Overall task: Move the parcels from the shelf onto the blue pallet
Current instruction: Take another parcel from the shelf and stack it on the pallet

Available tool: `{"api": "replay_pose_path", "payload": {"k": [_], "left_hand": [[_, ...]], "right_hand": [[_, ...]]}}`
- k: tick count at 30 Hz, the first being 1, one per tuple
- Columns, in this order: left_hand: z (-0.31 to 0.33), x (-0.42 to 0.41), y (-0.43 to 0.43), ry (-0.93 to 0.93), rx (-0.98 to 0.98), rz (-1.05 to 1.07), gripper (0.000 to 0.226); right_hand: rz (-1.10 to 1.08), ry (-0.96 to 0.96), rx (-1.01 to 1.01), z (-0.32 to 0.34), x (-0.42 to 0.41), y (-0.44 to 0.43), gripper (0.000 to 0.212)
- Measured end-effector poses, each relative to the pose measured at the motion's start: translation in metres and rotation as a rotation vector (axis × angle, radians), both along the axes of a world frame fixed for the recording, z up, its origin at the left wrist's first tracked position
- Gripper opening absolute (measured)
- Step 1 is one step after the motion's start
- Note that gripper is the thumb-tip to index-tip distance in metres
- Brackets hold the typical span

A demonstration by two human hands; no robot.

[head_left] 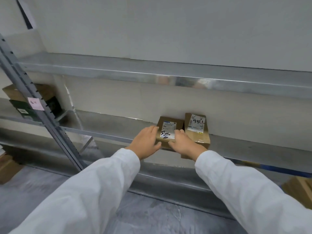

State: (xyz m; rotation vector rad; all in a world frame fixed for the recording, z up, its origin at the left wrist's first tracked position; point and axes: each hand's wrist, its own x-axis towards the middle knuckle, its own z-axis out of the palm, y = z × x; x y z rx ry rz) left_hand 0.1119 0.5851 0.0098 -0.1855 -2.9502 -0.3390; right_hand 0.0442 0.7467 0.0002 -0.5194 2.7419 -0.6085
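item: small brown cardboard parcel with a white shipping label and black handwriting (168, 130). location: middle tier of the grey galvanised metal shelf (108, 130), near its front edge, with the front bottom corner projecting slightly past the lip. it is held between both hands.

left hand (146, 143): laid against the parcel's left side, fingers (152, 130) held loosely together over the top left edge, thumb extended along the front face. fingertips are seen touching the cardboard beside the label.

right hand (184, 144): laid against the parcel's right side, fingers over the top right edge at the label's corner, thumb pointed inward along the front. the parcel is thus clasped from both sides, the label showing between the two sets of fingers.

adjacent: second brown cardboard parcel with a white label marked in black pen (196, 128), set just beside the first on its right, partly hidden by the right hand.

also recorded: white long sleeves (94, 191) on both arms; dark green and brown boxes (18, 105) on the shelf bay at far left, behind the grey perforated upright post (38, 114), which carries a pink note.
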Motion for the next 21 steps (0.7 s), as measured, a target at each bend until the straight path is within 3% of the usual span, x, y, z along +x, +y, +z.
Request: {"api": "replay_pose_path", "payload": {"k": [5,18,21], "left_hand": [[-0.017,-0.041,-0.031,-0.015,0.029,0.012,0.051],[-0.070,-0.147,-0.085,-0.237,0.110,-0.087,0.053],[-0.085,-0.162,-0.092,-0.304,0.157,-0.089,0.055]], "right_hand": [[-0.108,-0.059,0.054,-0.017,-0.027,-0.031,0.055],[-0.373,-0.181,0.314,-0.062,-0.106,-0.069,0.052],[-0.447,-0.189,0.339,-0.071,-0.122,-0.079,0.064]]}}
